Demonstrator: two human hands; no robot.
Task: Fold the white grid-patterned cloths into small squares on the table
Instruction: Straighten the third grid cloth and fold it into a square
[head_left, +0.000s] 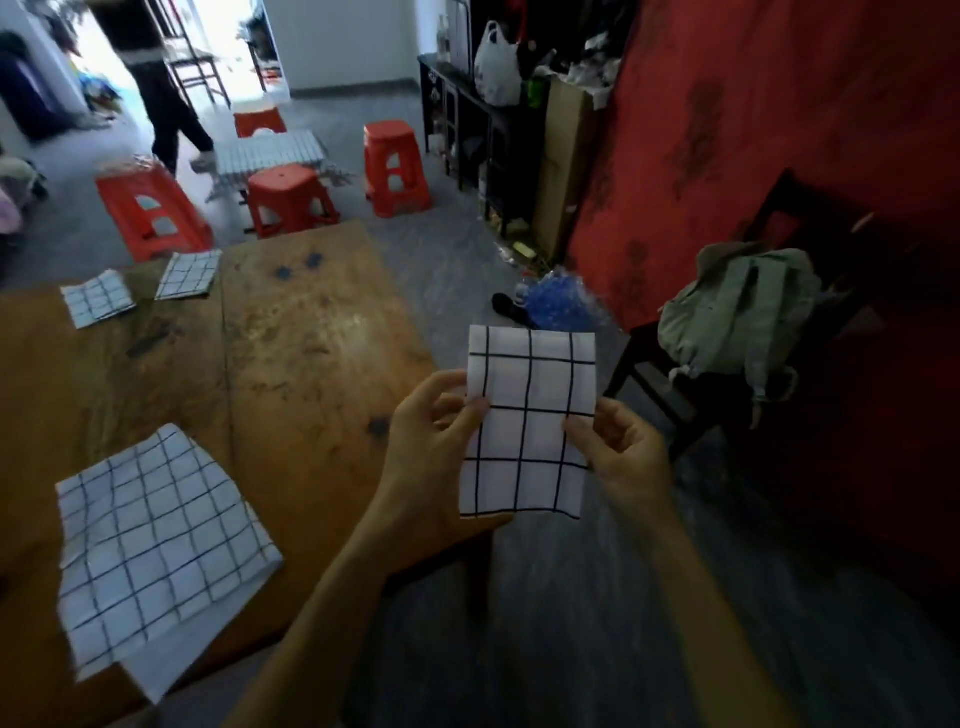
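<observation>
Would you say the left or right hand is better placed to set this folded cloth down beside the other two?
Probably left: the left hand is nearer the table than the right hand.

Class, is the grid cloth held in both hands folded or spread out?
Folded: the held cloth is a small rectangle, pinched by the left hand and right hand.

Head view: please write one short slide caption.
Both hands, left hand and right hand, hold a folded grid cloth beside the table.
</observation>
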